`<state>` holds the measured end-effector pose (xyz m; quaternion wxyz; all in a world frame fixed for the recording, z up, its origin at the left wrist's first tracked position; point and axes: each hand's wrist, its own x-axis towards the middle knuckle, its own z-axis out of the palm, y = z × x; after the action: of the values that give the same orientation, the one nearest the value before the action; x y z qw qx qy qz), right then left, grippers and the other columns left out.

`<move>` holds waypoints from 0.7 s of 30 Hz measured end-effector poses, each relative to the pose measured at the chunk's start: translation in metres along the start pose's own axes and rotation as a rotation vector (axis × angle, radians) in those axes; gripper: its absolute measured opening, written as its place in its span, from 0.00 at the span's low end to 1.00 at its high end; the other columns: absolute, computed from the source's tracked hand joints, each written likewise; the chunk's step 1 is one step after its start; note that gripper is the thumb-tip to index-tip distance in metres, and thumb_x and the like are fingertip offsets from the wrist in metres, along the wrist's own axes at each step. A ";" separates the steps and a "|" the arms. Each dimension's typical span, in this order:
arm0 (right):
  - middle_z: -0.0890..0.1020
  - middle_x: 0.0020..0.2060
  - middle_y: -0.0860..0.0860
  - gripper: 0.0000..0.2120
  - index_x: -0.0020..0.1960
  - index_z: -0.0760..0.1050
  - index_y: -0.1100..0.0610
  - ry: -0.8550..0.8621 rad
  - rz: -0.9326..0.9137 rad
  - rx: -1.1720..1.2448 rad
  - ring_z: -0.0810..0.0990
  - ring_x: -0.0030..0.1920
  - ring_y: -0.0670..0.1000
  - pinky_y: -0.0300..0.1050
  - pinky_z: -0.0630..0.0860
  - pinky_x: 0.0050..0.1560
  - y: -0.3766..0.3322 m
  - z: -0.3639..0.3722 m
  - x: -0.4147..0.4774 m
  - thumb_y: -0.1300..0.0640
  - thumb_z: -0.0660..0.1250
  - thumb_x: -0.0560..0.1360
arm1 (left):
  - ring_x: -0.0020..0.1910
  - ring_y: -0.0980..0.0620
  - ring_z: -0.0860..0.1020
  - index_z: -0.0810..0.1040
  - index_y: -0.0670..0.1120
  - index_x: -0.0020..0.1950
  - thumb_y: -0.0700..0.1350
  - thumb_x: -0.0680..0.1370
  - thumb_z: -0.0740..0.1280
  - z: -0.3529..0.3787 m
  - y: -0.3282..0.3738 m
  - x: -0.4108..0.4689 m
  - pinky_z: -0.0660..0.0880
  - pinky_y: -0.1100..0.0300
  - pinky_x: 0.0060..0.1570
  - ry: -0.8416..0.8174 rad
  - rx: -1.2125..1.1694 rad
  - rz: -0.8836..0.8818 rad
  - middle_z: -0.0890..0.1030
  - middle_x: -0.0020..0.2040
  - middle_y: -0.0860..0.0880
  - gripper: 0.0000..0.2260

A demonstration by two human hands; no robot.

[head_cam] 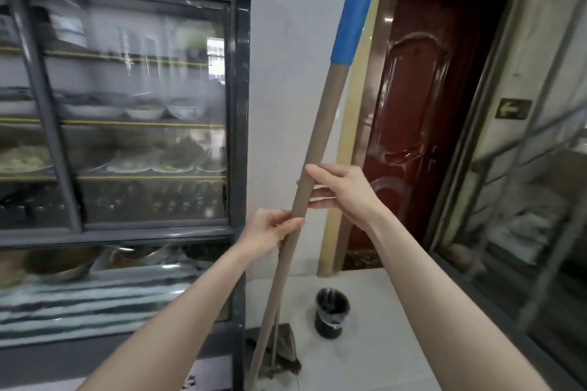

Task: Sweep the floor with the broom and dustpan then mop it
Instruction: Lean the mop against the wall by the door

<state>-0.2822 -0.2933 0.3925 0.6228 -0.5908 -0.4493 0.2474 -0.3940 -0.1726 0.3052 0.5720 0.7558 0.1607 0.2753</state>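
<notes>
Two-handed grip: left hand (268, 232) fingers curled round the pole (324, 124) low, right hand (341, 190) wrapped higher, its unseen head down on the floor beside a likely dustpan (282, 347); sweeping looks barely begun, next needs the head swung clear.

A long handle (317, 136) is being held tilted at the centre, with the left hand (270, 228) below the right hand (343, 190). A cabinet (127, 105) is being kept to its left, a door (422, 120) behind on its right, and a bin (332, 311) on the floor (390, 343) near its lower end.
</notes>
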 end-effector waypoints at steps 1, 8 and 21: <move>0.85 0.45 0.57 0.09 0.51 0.81 0.60 0.011 -0.006 -0.005 0.84 0.42 0.56 0.51 0.82 0.47 0.000 -0.018 0.000 0.56 0.67 0.78 | 0.38 0.54 0.77 0.82 0.47 0.50 0.44 0.77 0.69 0.016 0.003 0.009 0.74 0.60 0.39 -0.012 0.007 0.008 0.80 0.37 0.51 0.05; 0.85 0.46 0.60 0.11 0.51 0.82 0.60 0.092 -0.039 -0.070 0.84 0.42 0.59 0.55 0.82 0.46 0.000 -0.164 0.007 0.53 0.69 0.76 | 0.36 0.61 0.79 0.82 0.44 0.49 0.43 0.77 0.68 0.150 0.029 0.082 0.78 0.60 0.41 -0.046 -0.051 -0.001 0.81 0.33 0.57 0.05; 0.85 0.45 0.62 0.13 0.50 0.83 0.59 0.194 -0.062 -0.199 0.84 0.46 0.64 0.65 0.78 0.50 0.001 -0.341 0.072 0.50 0.70 0.74 | 0.45 0.55 0.82 0.80 0.51 0.43 0.50 0.77 0.68 0.291 0.051 0.230 0.80 0.58 0.42 -0.086 0.016 0.067 0.83 0.40 0.55 0.05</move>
<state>0.0424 -0.4073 0.4460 0.6090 -0.6567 -0.4273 0.1238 -0.0402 -0.2854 0.3506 0.5630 0.7763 0.1128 0.2604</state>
